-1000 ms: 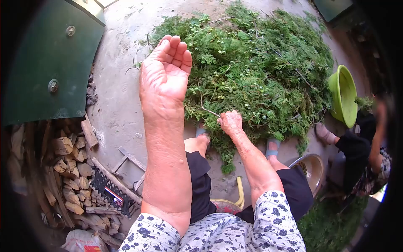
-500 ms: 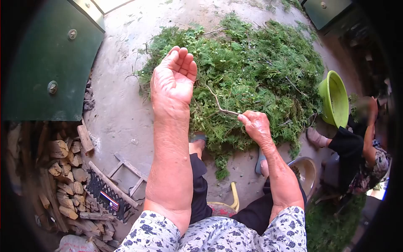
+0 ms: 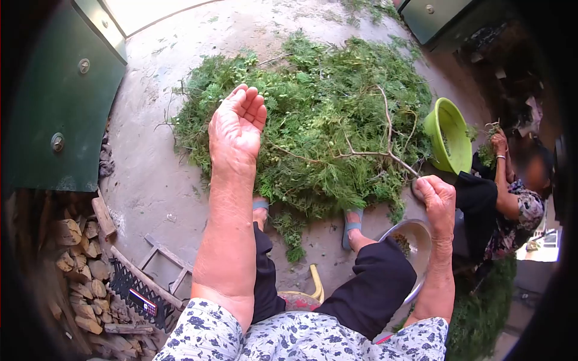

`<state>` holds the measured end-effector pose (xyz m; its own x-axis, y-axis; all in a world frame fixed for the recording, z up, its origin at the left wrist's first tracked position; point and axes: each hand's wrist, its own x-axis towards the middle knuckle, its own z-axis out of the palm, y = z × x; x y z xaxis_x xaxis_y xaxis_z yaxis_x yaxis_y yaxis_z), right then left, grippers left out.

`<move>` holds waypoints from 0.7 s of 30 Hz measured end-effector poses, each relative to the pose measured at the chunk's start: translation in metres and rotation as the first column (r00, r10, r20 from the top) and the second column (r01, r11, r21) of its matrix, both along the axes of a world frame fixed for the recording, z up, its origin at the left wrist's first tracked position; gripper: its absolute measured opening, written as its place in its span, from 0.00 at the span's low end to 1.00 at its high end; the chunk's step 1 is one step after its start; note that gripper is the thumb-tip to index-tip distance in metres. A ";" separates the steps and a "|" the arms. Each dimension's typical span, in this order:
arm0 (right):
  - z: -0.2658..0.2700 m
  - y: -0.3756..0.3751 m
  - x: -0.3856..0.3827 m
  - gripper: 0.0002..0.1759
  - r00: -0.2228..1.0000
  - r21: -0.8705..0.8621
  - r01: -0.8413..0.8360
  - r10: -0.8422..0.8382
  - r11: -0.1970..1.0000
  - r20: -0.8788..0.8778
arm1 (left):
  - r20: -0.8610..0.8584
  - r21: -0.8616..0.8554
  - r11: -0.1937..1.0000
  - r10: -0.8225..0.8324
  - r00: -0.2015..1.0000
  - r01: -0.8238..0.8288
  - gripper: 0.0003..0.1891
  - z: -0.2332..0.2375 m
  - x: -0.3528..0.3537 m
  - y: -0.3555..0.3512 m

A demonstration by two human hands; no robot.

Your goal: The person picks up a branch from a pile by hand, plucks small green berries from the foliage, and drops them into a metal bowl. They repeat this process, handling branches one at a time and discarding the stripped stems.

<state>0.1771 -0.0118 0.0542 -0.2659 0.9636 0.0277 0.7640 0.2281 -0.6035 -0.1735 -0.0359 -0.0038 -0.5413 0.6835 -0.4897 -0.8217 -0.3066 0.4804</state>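
My right hand (image 3: 438, 201) grips the thick lower end of a forked, mostly bare branch (image 3: 388, 153). The branch reaches up and left over a large heap of green conifer sprigs (image 3: 289, 126), and some of its thin twigs overlap the foliage. My left hand (image 3: 239, 123) is raised in front of the heap's left part, palm turned up. Its fingers are loosely curved and nothing shows in it. Below the right forearm, partly hidden by my knee, a metal basin (image 3: 419, 240) holds small brownish bits.
A lime-green basin (image 3: 453, 138) stands right of the heap. Beside it a seated person (image 3: 512, 198) holds a green sprig. Split firewood (image 3: 90, 271), a wooden frame (image 3: 168, 259) and a phone (image 3: 143, 302) lie at left, below a green door (image 3: 66, 102).
My right hand has moved right, and the branch has swung right and upward with it. My left hand stays raised, slightly lower in view. The seated person has raised a sprig.
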 end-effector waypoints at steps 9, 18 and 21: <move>0.002 0.002 0.029 0.13 0.826 -0.092 0.269 -0.279 0.959 -0.490 | -0.066 -0.051 0.966 -0.256 0.965 0.253 0.11 -0.002 0.057 0.010; -0.026 0.003 0.002 0.13 0.540 -0.201 0.236 -0.300 0.951 -0.787 | -0.259 -0.082 0.915 -0.403 0.878 0.396 0.08 -0.001 0.107 0.019; -0.040 0.000 -0.012 0.13 0.492 -0.201 0.223 -0.288 0.954 -0.821 | -0.496 0.047 0.935 -0.284 0.821 0.352 0.09 0.006 0.116 0.024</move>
<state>0.1652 -0.0121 0.0142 0.1071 0.9935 0.0393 -0.0809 0.0481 -0.9956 -0.0579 -0.0121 0.0025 -0.4242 0.8970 -0.1244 -0.5661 -0.1554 0.8096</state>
